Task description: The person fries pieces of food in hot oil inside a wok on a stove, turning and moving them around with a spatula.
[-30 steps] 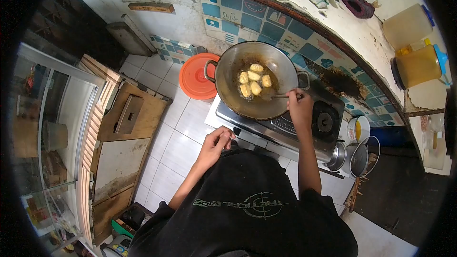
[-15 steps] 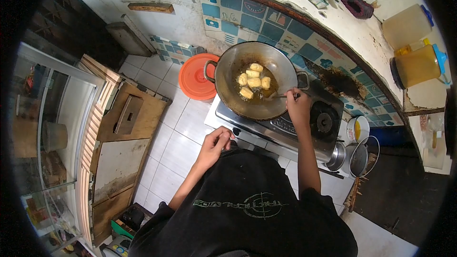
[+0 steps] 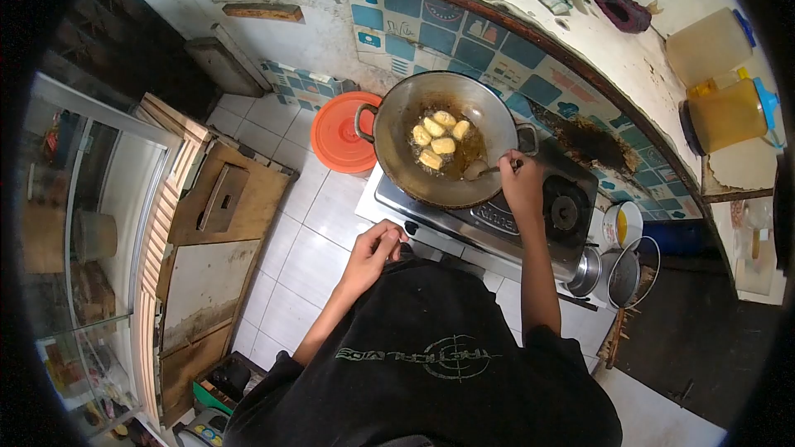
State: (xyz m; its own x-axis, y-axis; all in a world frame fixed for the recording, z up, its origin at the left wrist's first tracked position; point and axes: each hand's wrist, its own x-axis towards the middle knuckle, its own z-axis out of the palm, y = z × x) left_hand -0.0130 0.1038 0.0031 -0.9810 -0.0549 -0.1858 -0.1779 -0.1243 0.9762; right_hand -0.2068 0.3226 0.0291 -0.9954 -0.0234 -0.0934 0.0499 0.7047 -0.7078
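My right hand (image 3: 522, 180) is closed round the handle of a metal spatula (image 3: 475, 170), whose rounded head dips into the oil at the near right of the wok. The two-handled wok (image 3: 397, 174) stands on the stove (image 3: 489, 217). Several golden pieces of frying food (image 3: 443, 146) bubble in the oil, just left of the spatula head. My left hand (image 3: 377, 247) hovers at the stove's front edge, beside my shirt, with its fingers curled together; whatever they may hold is hidden.
An orange lidded bucket (image 3: 338, 128) stands left of the wok. Right of the stove's bare burner (image 3: 565, 212) are a small metal pot (image 3: 585, 273), a strainer (image 3: 633, 275) and a bowl of yellow liquid (image 3: 623, 225). A ledge (image 3: 571, 33) with jugs curves above; a wooden cabinet (image 3: 224, 232) is left.
The spatula head has shifted slightly within the oil and now shows more of its face. Several food pieces have turned and moved up and left, away from it. My left hand stays put.
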